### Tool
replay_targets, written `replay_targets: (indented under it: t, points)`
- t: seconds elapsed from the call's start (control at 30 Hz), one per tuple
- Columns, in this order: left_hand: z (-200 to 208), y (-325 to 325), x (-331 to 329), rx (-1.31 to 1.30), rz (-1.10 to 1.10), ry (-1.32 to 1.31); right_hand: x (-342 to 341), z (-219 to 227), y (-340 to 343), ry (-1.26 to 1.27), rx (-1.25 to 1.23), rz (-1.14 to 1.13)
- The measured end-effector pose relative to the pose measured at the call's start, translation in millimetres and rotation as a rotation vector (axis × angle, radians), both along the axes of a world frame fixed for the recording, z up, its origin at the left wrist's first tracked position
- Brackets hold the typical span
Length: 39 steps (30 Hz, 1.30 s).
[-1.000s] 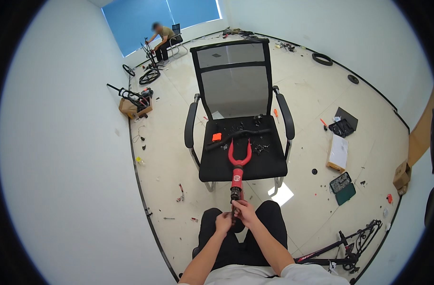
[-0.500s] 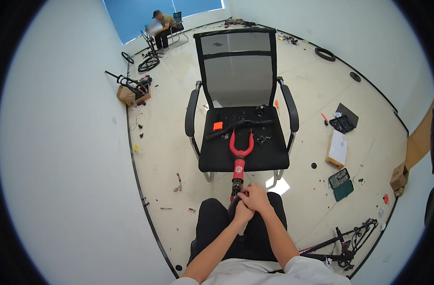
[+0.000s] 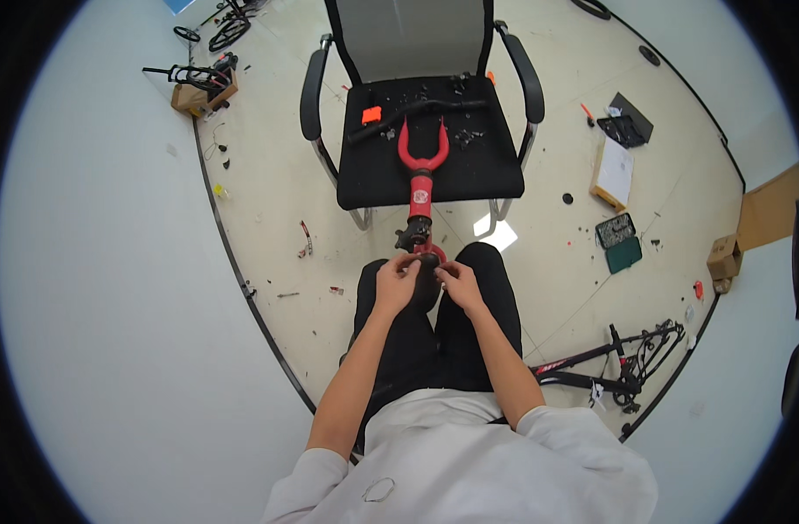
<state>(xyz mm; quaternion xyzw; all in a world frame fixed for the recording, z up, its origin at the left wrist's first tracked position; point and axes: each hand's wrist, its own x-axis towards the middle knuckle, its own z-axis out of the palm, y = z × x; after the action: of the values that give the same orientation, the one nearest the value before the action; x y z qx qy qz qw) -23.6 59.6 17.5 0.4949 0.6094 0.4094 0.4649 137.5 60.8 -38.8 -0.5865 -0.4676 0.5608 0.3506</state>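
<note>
A red bike frame with a red fork (image 3: 424,157) points away from me, its prongs over the front of the chair seat. Behind the red head tube (image 3: 420,194) sits a black stem (image 3: 412,234). Nearer me, between my thighs, is a long black part like a bike saddle (image 3: 426,293). At its far end, my left hand (image 3: 397,284) is on the left side, thumb and fingers pinched. Opposite it, my right hand (image 3: 459,286) has its fingertips pinched too. Whatever small thing they hold is too small to make out.
On the black office chair (image 3: 430,179) lie a black handlebar (image 3: 417,118), an orange block (image 3: 371,115) and loose hardware. A dark bike frame (image 3: 609,362) lies right on the floor, near a green case (image 3: 624,254). A box of bike parts (image 3: 203,94) stands by the left wall.
My view has tipped down toward my lap. My hands, together over the near end of the bike frame before, have parted to either side of the black part. The stem shows more now.
</note>
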Motion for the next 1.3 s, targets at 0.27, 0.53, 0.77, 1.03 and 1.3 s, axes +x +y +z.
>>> replay_targets:
  t: [0.27, 0.53, 0.77, 1.03, 1.3]
  points:
    - [-21, -79, -55, -0.061, 0.160, -0.190, 68, 20, -38, 0.463, -0.185, -0.174]
    - [-6, -117, -88, -0.166, 0.447, -0.294, 159, -3, -53, 0.230, -0.266, -0.575]
    - [0, -102, -91, -0.268, 0.420, -0.044, 180, -74, -65, 0.218, -0.429, -0.690]
    - [-18, -77, -69, -0.305, 0.409, 0.254, 166, -245, -59, -0.170, -0.650, -0.429]
    - [-22, -54, -52, -0.322, 0.393, 0.295, 138, -317, -42, -0.688, -0.607, -0.253]
